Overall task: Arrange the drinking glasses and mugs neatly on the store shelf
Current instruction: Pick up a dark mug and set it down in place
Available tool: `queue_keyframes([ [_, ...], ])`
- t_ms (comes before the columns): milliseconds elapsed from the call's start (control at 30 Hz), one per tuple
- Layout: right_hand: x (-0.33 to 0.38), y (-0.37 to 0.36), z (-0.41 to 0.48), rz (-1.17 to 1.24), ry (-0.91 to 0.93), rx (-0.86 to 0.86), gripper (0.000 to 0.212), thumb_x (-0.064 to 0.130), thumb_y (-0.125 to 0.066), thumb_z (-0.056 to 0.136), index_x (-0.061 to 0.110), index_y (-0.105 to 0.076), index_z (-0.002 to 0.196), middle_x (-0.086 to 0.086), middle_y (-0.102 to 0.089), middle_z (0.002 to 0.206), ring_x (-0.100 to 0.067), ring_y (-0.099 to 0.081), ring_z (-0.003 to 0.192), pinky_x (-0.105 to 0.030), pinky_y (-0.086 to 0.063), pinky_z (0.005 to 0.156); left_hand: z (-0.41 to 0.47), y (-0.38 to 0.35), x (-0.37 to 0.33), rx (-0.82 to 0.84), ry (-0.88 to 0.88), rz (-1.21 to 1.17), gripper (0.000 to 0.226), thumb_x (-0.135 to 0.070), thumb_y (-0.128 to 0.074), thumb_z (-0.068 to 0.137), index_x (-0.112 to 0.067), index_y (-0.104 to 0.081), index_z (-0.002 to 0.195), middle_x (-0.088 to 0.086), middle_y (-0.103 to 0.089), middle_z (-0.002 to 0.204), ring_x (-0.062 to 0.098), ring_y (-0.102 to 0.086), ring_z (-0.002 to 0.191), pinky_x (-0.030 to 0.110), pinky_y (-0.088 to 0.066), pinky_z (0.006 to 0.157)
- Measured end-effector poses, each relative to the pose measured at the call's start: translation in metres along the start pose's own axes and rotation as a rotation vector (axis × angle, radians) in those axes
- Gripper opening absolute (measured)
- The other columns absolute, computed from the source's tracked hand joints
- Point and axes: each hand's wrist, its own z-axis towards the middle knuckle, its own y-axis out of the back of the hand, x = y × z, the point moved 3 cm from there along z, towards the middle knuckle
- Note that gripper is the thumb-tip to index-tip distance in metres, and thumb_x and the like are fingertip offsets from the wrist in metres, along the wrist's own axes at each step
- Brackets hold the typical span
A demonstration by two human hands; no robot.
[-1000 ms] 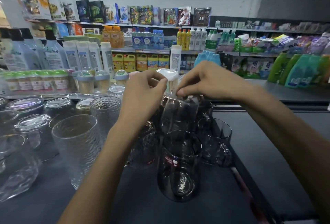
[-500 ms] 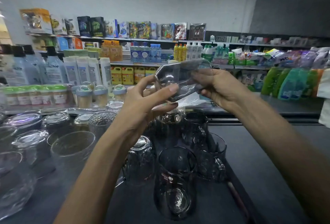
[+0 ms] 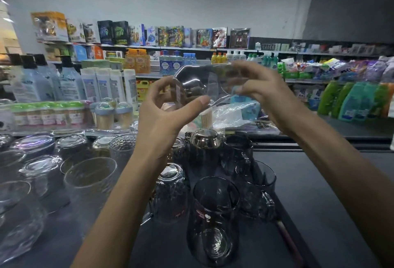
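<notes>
A clear drinking glass is held sideways at chest height above the shelf. My left hand grips its base end with curled fingers and thumb. My right hand holds its rim end. Below them, on the dark shelf top, stand several dark tinted glasses and mugs: an upright one with a red logo, an upside-down one, a handled mug and an upside-down one with a shiny base.
Several clear textured glasses crowd the left of the shelf, some upside down. Toothpick jars and shampoo bottles stand behind. A plastic bag lies at the back. The shelf's right edge runs diagonally; aisle shelves lie beyond.
Both hands have lifted the clear glass from among the dark glasses and turned it sideways. My view has tilted upward.
</notes>
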Motion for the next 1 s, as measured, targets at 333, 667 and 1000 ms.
queue_keyframes([
  [333,0.023,-0.036,-0.018,-0.544,0.198,0.083,0.081,0.045,-0.086,0.074,0.027,-0.049,0.144,0.012,-0.061,0.132,-0.004,-0.059,0.117,-0.031,-0.049,0.108,-0.004,-0.004,-0.006,-0.014,-0.142,0.335,0.061,-0.039,-0.096,0.065,-0.038,-0.067,0.119,-0.011,-0.076,0.103,0.002,-0.072,0.098,0.024,-0.057,0.085],
  [667,0.008,-0.027,-0.014,-0.395,-0.113,0.291,0.059,0.035,-0.089,0.073,0.028,-0.06,0.123,0.004,-0.072,0.112,-0.012,-0.072,0.1,-0.039,-0.058,0.096,-0.002,-0.007,0.003,0.227,0.057,0.457,0.061,-0.062,-0.087,0.068,-0.046,-0.07,0.125,-0.007,-0.072,0.11,0.007,-0.073,0.099,0.041,-0.062,0.091],
  [1000,-0.009,-0.038,-0.015,-0.585,-0.179,0.515,0.069,0.053,-0.093,0.061,0.034,-0.059,0.118,0.013,-0.067,0.105,-0.005,-0.065,0.093,-0.021,-0.049,0.077,-0.002,-0.001,0.01,0.353,0.228,0.642,0.062,-0.054,-0.096,0.053,-0.03,-0.073,0.106,0.0,-0.074,0.096,0.018,-0.076,0.086,0.05,-0.063,0.085],
])
